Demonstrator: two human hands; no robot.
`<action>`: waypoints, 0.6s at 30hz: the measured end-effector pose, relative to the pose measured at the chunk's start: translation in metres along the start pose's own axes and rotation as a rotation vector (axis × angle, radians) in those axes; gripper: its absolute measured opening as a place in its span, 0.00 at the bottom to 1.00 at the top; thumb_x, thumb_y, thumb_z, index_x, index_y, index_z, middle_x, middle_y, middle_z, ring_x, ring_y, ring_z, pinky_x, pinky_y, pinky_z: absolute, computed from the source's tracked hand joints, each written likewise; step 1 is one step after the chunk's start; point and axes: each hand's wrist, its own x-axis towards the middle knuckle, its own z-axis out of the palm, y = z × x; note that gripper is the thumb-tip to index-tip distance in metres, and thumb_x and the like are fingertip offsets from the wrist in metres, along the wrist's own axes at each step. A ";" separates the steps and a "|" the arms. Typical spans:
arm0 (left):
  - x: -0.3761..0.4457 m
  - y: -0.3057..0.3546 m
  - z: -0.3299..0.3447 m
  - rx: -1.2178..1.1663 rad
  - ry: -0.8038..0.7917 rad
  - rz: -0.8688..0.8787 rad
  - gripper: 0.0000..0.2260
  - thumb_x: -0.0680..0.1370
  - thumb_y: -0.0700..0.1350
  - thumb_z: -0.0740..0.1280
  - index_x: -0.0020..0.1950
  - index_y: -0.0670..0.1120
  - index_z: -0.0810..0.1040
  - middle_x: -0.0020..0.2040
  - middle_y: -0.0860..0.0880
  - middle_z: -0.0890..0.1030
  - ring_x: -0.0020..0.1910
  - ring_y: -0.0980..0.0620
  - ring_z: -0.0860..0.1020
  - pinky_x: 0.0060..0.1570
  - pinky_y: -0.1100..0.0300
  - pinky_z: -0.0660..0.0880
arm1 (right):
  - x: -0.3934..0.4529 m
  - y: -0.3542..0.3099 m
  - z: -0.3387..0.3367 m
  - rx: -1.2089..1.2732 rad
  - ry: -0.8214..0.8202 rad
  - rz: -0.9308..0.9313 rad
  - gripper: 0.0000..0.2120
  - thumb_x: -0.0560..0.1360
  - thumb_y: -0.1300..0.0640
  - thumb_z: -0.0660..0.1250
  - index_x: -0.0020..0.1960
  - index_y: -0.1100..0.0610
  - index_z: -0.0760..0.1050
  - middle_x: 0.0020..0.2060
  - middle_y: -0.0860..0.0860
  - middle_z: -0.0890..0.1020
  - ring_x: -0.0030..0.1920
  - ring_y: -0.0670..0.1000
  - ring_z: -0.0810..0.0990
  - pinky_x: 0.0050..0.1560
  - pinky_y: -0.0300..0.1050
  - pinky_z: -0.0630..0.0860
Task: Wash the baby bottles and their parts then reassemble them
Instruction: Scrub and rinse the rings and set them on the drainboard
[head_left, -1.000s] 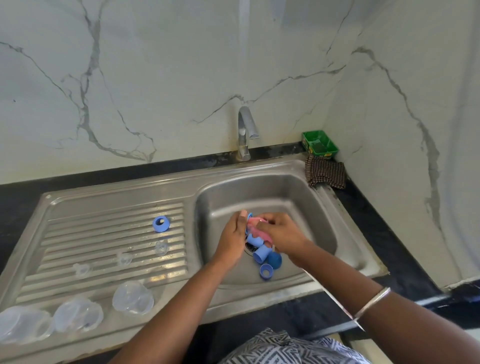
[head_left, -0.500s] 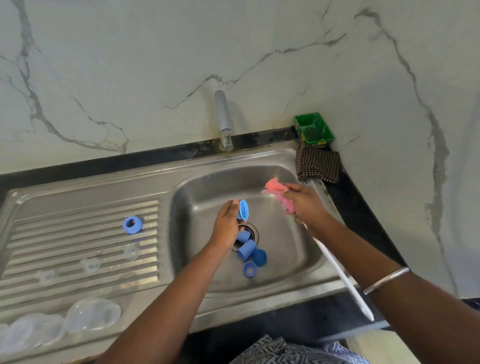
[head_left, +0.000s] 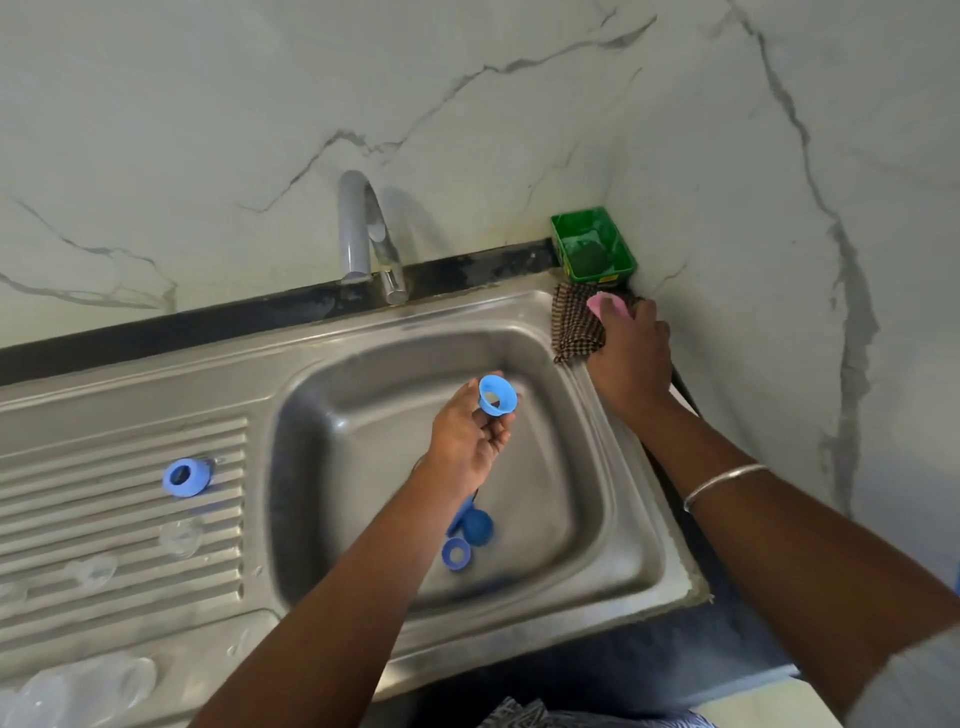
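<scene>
Two blue parts (head_left: 467, 540) are left at the near side of the sink (head_left: 613, 519) basin, most of its floor being bare. A blue ring (head_left: 497, 396) is pinched in the left hand (head_left: 467, 436) above the basin. A pink sponge (head_left: 608, 306), seemingly, is gripped by the right hand (head_left: 631, 358) at the far right rim, over a checked cloth (head_left: 574, 325).
</scene>
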 end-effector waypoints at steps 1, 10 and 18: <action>0.001 0.001 0.001 -0.006 0.003 -0.012 0.14 0.82 0.46 0.63 0.63 0.41 0.79 0.56 0.35 0.83 0.33 0.51 0.76 0.30 0.63 0.75 | 0.001 0.003 0.004 -0.001 0.005 -0.019 0.28 0.71 0.62 0.67 0.71 0.50 0.71 0.59 0.61 0.71 0.54 0.65 0.73 0.55 0.55 0.72; 0.017 0.020 -0.002 -0.032 0.087 -0.050 0.15 0.80 0.43 0.57 0.62 0.40 0.77 0.48 0.38 0.85 0.34 0.49 0.77 0.34 0.60 0.71 | 0.008 -0.011 0.018 -0.232 0.044 0.063 0.29 0.68 0.52 0.66 0.68 0.55 0.70 0.60 0.63 0.73 0.58 0.66 0.73 0.61 0.60 0.69; 0.027 0.049 -0.021 -0.159 0.171 -0.004 0.14 0.80 0.44 0.55 0.56 0.41 0.78 0.42 0.41 0.85 0.32 0.51 0.76 0.33 0.61 0.70 | 0.021 -0.104 0.053 0.283 -0.129 -0.340 0.18 0.81 0.53 0.62 0.69 0.55 0.75 0.60 0.58 0.79 0.60 0.59 0.77 0.59 0.53 0.74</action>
